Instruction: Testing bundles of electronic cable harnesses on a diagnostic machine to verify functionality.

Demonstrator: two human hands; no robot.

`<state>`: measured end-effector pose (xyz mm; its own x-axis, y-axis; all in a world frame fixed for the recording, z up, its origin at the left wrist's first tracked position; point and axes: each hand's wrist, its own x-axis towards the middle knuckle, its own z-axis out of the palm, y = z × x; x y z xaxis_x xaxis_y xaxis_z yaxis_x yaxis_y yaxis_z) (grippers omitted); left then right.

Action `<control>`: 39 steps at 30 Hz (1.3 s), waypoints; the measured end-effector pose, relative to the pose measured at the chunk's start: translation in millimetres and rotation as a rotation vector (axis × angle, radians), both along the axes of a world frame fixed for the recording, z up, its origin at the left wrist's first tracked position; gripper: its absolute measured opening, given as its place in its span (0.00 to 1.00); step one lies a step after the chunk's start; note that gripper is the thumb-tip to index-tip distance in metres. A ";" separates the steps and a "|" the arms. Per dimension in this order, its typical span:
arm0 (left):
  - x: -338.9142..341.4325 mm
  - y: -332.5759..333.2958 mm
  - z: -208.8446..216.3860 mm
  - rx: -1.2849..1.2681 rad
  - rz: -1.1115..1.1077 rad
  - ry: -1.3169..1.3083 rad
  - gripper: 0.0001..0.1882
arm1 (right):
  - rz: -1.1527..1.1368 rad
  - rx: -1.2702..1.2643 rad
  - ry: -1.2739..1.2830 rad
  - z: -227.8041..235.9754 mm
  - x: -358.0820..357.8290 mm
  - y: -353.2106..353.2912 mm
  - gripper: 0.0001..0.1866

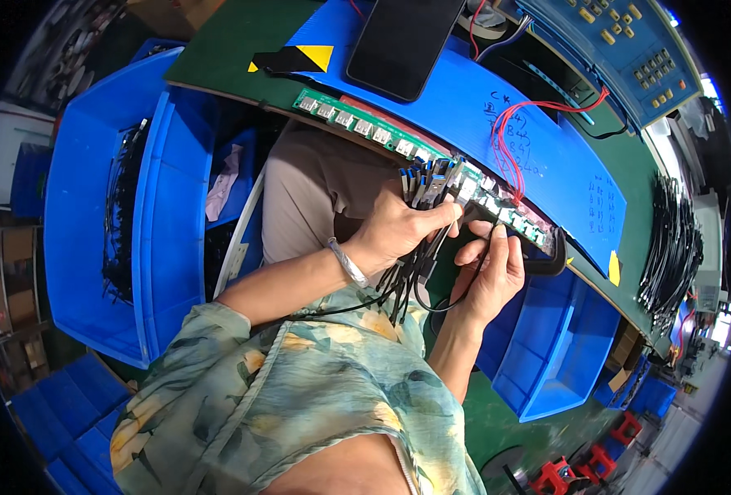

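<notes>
My left hand (398, 227) is closed around a bundle of black cables (415, 276) below the table edge. Their metal plugs with blue inserts (431, 183) fan out above the fist. To the right, my right hand (493, 276) pinches one black cable close to its end, right at a row of white sockets. Those sockets sit on a long green circuit board (365, 128) along the table edge; its middle is partly hidden by the plugs. Red wires (510, 153) run from the board's right part. My fingers cover the pinched cable's tip.
On a blue sheet (456, 99) with handwriting lies a black phone (402, 45). A blue tester box (621, 49) stands at the upper right. More black cables (674, 247) lie at the table's right end. Blue bins (151, 247) flank me, and a black clamp (551, 256) grips the edge.
</notes>
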<state>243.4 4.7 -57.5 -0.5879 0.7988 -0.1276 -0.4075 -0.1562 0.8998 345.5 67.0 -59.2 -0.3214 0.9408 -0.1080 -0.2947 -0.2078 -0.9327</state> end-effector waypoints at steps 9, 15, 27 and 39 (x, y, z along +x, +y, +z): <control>-6.7 -21.0 -8.1 0.031 -0.096 0.025 0.06 | 0.436 -0.045 -0.279 -12.0 75.4 -29.4 0.08; -12.4 -25.1 0.3 0.110 -0.349 0.023 0.06 | 0.193 0.182 -0.591 13.9 71.4 -21.0 0.06; -1.9 -31.8 -0.1 0.193 -0.497 -0.032 0.11 | 0.259 0.206 -0.014 25.7 2.3 -26.2 0.02; -1.5 -35.7 11.3 0.117 -0.181 0.194 0.06 | 0.131 0.616 -0.360 47.0 32.8 1.4 0.07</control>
<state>241.9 -30.9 -46.2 -0.4385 0.8957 0.0730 -0.2602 -0.2043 0.9437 378.3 68.4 -12.2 -0.4796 0.8211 0.3094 0.0439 0.3746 -0.9261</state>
